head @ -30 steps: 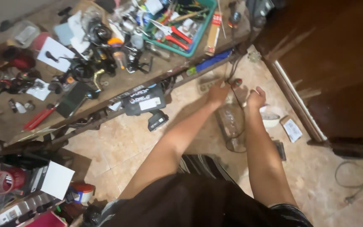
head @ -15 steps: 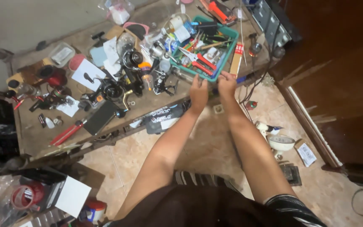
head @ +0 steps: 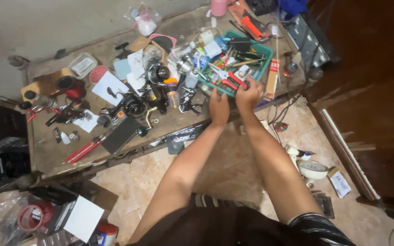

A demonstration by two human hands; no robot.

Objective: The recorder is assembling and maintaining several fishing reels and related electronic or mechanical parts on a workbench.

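Observation:
My right hand is at the front rim of a green plastic basket full of hand tools, its fingers curled right beside red-handled pliers. My left hand lies just left of it on the front edge of the wooden workbench, fingers bent downward. The two hands nearly touch. What either hand has in its fingers is hidden by the backs of the hands. Both forearms reach up from the lower middle of the view.
Fishing reels, a flat black device, a red-handled tool and small bottles crowd the bench. A narrow orange box lies right of the basket. On the tiled floor are a white bowl and a red tape roll. A dark wooden door stands to the right.
Both hands have come up from near the floor, where they were at a clear jar, to the bench's front edge by the green basket. The view has tilted up with them.

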